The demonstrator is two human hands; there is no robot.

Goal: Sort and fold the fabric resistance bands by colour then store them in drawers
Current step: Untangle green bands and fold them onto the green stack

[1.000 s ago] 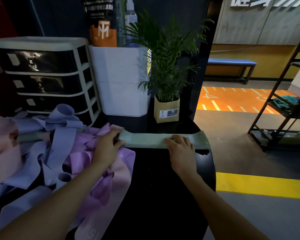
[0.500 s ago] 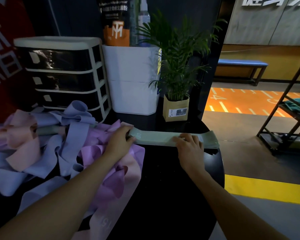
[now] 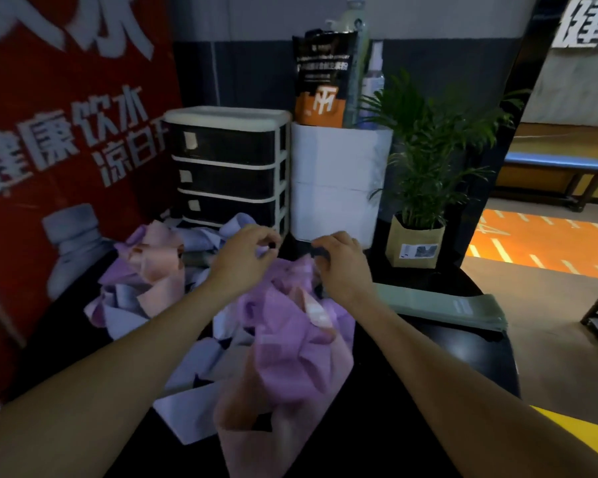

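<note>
A heap of fabric bands covers the left of the black table [image 3: 428, 374]: pink bands [image 3: 156, 260], lavender bands [image 3: 187, 374] and a large purple band [image 3: 290, 339] in front. My left hand [image 3: 242, 260] and my right hand [image 3: 340, 267] are over the heap with curled fingers, close together. Each grips the upper edge of the purple band, which drapes down toward me. A flat folded green band [image 3: 446, 305] lies on the table to the right, clear of both hands. The black drawer unit [image 3: 228, 167] with a white frame stands just behind the heap, its drawers closed.
A white bin [image 3: 335, 188] holding a black-and-orange pouch and spray bottles stands right of the drawers. A potted plant [image 3: 415, 243] in a paper pot is at the back right. A red banner [image 3: 66, 150] fills the left. The table's rounded edge drops off at right.
Both hands have left the green band, which now lies flat at the right, and moved left onto the heap to take the purple band. The camera has turned left.
</note>
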